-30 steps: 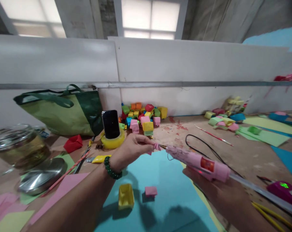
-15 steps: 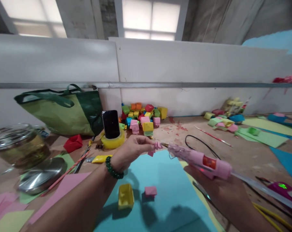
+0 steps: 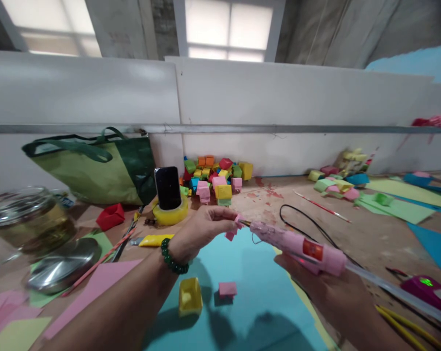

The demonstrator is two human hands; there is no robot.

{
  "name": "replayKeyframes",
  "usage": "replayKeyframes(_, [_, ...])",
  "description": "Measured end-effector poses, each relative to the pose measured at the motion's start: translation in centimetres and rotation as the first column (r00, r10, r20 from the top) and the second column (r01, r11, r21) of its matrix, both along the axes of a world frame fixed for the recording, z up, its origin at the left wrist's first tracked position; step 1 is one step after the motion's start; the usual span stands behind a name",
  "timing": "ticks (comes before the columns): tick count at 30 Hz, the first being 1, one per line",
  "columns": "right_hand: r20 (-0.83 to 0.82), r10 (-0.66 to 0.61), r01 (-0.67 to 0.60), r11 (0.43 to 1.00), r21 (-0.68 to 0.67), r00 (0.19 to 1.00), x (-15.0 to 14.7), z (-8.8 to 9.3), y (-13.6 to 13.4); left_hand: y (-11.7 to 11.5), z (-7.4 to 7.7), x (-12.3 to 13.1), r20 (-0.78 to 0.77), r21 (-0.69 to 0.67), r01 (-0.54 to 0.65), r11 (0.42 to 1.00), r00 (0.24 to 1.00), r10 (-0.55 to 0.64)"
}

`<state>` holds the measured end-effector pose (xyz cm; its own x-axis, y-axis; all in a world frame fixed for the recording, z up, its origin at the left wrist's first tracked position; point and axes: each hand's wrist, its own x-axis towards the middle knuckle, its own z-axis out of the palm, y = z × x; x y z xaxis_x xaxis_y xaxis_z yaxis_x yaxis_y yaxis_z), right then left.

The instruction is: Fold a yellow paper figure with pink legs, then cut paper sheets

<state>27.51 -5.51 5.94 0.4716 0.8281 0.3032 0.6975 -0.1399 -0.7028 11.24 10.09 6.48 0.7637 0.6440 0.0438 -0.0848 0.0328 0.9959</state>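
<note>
My left hand (image 3: 200, 231) pinches a small pink folded paper piece (image 3: 235, 227) above a light blue paper sheet (image 3: 249, 287). My right hand (image 3: 322, 287) grips a pink hot glue gun (image 3: 297, 243); its metal nozzle tip touches the pink piece. A clear glue stick (image 3: 399, 295) sticks out of the gun's back. A green bead bracelet (image 3: 171, 256) is on my left wrist. On the blue sheet below lie a yellow paper box (image 3: 190, 296) and a pink paper cube (image 3: 228, 289).
A heap of coloured paper cubes (image 3: 215, 178) sits against the white wall. A phone (image 3: 167, 187) stands in a yellow tape roll (image 3: 171, 213). A green bag (image 3: 96, 165), a glass jar (image 3: 26, 222), a metal lid (image 3: 63, 265) and a red paper box (image 3: 110, 216) are left. The black cord (image 3: 308, 222) and paper scraps lie right.
The glue gun's nozzle drew back slightly from the pink piece, then came up against it again. My left hand shifted a little to the right and down.
</note>
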Motion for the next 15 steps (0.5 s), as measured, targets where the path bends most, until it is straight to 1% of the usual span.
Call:
replayKeyframes(2, [-0.021,0.020,-0.021,1.000,-0.015,1.000,0.4,-0.3,0.1,0.0,0.0,0.0,0.018,-0.009,-0.002,1.000,1.000,0.002])
replayKeyframes(3, [-0.028,0.006,-0.006,1.000,-0.006,1.000,0.5,-0.4,0.2,0.0,0.1,0.0,0.023,-0.012,-0.003,1.000,1.000,0.003])
replayKeyframes(7, [-0.023,-0.123,0.123,0.992,0.025,0.992,0.5,-0.9,-0.1,-0.2,0.3,0.0,0.010,-0.008,-0.024,1.000,1.000,0.024])
replayKeyframes(9, [-0.015,-0.154,0.154,0.988,0.015,0.988,0.3,-1.1,-0.3,-0.3,0.3,0.1,0.003,0.001,-0.042,0.999,0.999,0.042])
replayKeyframes(11, [-0.025,-0.150,0.150,0.988,0.023,0.988,0.3,-1.2,-0.4,-0.4,0.3,0.1,0.004,0.016,-0.060,0.998,0.998,0.060])
replayKeyframes(15, [-0.065,-0.083,0.089,0.992,0.089,0.994,0.7,-1.5,-0.3,-0.4,0.1,0.2,0.005,0.037,-0.080,0.996,0.997,0.080])
